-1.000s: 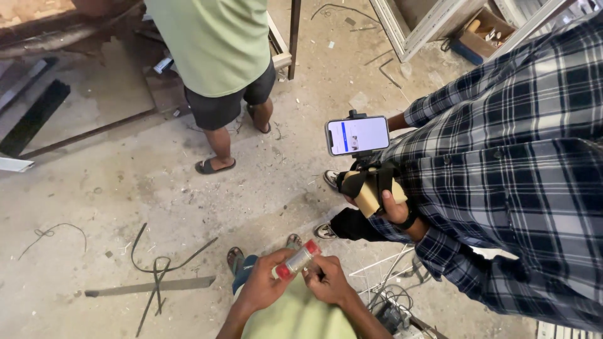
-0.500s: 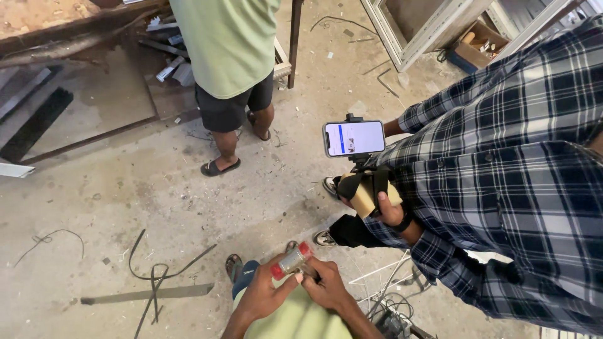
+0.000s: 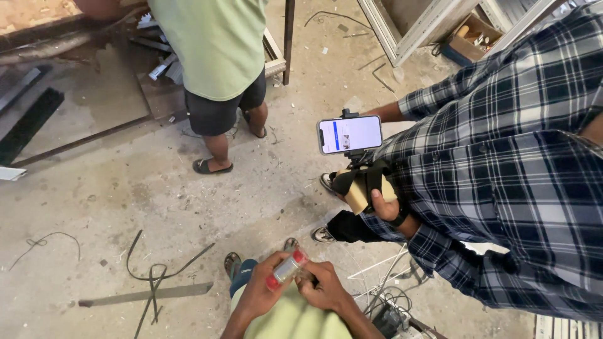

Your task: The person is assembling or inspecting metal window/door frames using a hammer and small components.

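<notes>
My left hand point(image 3: 257, 290) and my right hand point(image 3: 321, 286) meet low in the view, above my pale green shirt. Between them they grip a small clear tube with red ends point(image 3: 286, 269), tilted up to the right. The left hand's fingers wrap its lower end and the right hand's fingers pinch its upper end. My sandalled foot point(image 3: 232, 263) shows just beyond the left hand.
A person in a plaid shirt point(image 3: 502, 188) stands close on the right, holding a phone point(image 3: 350, 134) on a strapped mount. Another person in a green shirt and dark shorts point(image 3: 217, 75) stands ahead. Wire scraps point(image 3: 151, 273), a metal strip point(image 3: 147, 293) and a white wire rack point(image 3: 383, 276) lie on the concrete floor.
The tube and both hands have sunk slightly lower in the view, still gripped together. The standing person ahead has shifted a little; the phone has hardly moved.
</notes>
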